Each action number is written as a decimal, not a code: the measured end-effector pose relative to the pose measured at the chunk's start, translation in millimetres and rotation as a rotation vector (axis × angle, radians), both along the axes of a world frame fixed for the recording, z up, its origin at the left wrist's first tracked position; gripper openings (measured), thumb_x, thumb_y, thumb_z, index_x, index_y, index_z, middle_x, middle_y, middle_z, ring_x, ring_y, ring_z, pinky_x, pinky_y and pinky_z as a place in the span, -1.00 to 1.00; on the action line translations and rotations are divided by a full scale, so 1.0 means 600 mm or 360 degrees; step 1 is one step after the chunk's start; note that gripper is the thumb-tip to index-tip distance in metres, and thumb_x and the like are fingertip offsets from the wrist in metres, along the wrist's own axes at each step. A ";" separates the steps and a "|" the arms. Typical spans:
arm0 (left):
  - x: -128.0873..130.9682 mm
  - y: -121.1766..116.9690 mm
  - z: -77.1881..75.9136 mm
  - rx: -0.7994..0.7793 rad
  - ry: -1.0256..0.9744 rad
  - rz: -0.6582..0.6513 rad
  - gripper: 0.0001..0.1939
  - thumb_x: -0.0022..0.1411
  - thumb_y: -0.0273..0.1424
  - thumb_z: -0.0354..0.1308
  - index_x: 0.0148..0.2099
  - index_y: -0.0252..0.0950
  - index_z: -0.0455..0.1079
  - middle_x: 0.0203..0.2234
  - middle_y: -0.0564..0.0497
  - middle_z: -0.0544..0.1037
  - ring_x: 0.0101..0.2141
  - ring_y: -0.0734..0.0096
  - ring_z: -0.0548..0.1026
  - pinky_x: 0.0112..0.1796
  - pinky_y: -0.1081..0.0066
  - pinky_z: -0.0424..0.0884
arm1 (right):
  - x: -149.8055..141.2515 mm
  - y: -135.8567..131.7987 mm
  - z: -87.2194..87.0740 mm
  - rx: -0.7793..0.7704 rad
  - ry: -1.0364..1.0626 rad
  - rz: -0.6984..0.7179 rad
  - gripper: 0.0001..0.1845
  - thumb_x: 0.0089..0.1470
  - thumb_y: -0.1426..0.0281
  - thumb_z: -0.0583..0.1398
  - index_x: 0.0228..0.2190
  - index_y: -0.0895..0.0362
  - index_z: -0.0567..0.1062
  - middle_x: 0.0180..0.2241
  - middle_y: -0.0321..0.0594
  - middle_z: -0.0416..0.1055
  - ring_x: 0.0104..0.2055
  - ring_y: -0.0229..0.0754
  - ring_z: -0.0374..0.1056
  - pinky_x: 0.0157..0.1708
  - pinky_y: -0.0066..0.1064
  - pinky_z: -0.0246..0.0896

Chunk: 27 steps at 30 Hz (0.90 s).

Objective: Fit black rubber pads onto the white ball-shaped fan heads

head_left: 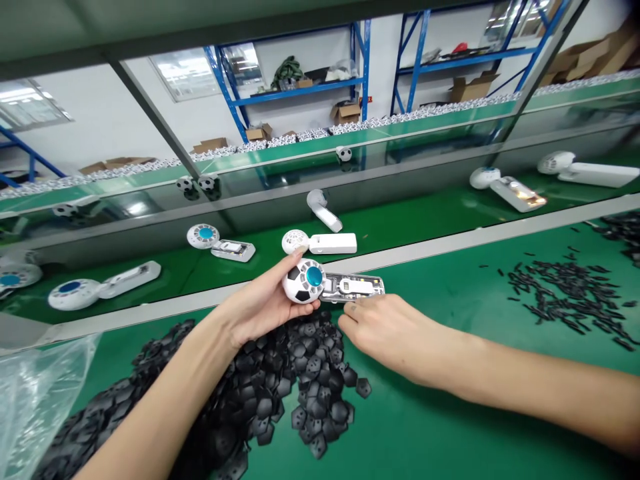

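Note:
My left hand (270,293) grips the round head of a small handheld fan (303,281), with thumb above and fingers below. Black pentagons pattern the white head like a soccer ball, and a blue disc sits at its centre. The fan's handle points right, its inner parts and a light board exposed. Curled fingers of my right hand (380,333) close on the lower edge of the handle near its end; the fingertips are hidden. Beneath my left hand lies a heap of black pentagon pieces (320,393) on the green work surface (425,427).
On the green belt (415,223) beyond the pale rail lie several white fans, including a closed-handle fan (333,243) just behind my hands. Small black strips (570,293) are scattered at right. A clear plastic bag (45,400) lies at left. Blue shelving (300,90) stands behind.

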<state>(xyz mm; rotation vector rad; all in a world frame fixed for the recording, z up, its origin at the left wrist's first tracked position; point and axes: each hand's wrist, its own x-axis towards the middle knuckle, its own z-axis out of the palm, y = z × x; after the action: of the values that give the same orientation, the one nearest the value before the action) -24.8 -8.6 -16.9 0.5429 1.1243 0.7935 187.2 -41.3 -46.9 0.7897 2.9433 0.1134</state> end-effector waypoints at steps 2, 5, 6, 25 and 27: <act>0.000 0.002 -0.005 -0.0007 -0.0025 0.0037 -0.72 0.56 -0.26 0.09 -0.10 -0.38 0.48 -0.29 -0.15 0.62 -0.44 0.33 0.61 -0.43 0.39 0.66 | 0.000 0.004 -0.001 0.0032 0.0025 -0.0122 -0.68 -0.03 0.81 0.23 -0.29 0.21 0.50 -0.28 -0.08 0.53 -0.27 -0.02 0.50 -0.48 -0.29 0.07; 0.003 0.002 -0.011 0.0013 -0.0058 0.0114 -0.77 0.54 -0.28 0.16 0.00 -0.34 0.51 -0.16 -0.16 0.63 -0.35 0.34 0.62 -0.36 0.37 0.69 | 0.000 0.007 -0.001 0.0072 0.0051 -0.0242 -0.63 -0.04 0.84 0.18 -0.27 0.23 0.50 -0.22 -0.01 0.56 -0.20 0.03 0.52 -0.43 -0.29 0.18; 0.004 0.002 -0.013 0.0019 -0.0065 0.0120 -0.77 0.52 -0.27 0.19 0.03 -0.33 0.52 -0.13 -0.16 0.63 -0.33 0.34 0.62 -0.34 0.37 0.69 | 0.000 0.009 -0.001 0.0083 0.0064 -0.0277 -0.62 -0.03 0.85 0.16 -0.26 0.23 0.50 -0.21 0.01 0.56 -0.18 0.05 0.52 -0.41 -0.28 0.22; 0.042 -0.044 -0.020 0.0241 -0.0097 -0.0046 -0.66 0.36 -0.27 0.38 0.13 -0.23 0.54 -0.11 -0.07 0.57 -0.24 0.38 0.56 -0.33 0.51 0.51 | -0.001 0.024 -0.040 0.0070 0.0356 -0.0279 -0.70 0.19 0.78 0.14 -0.13 0.28 0.55 -0.13 0.06 0.59 -0.03 0.08 0.53 -0.05 -0.15 0.51; 0.046 -0.051 -0.023 0.0373 0.0057 -0.0098 -0.52 0.20 -0.24 0.52 0.11 -0.21 0.54 -0.07 -0.06 0.56 -0.18 0.38 0.53 -0.28 0.52 0.49 | 0.000 0.026 -0.045 0.0062 0.0379 -0.0257 -0.70 0.20 0.76 0.16 -0.11 0.28 0.55 -0.11 0.06 0.59 -0.02 0.06 0.52 -0.02 -0.15 0.51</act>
<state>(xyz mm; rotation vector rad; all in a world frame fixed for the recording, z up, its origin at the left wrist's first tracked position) 2.7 -39.4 -30.5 0.7869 1.0484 0.8699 187.0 -25.4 -73.7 1.1158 3.0872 0.0693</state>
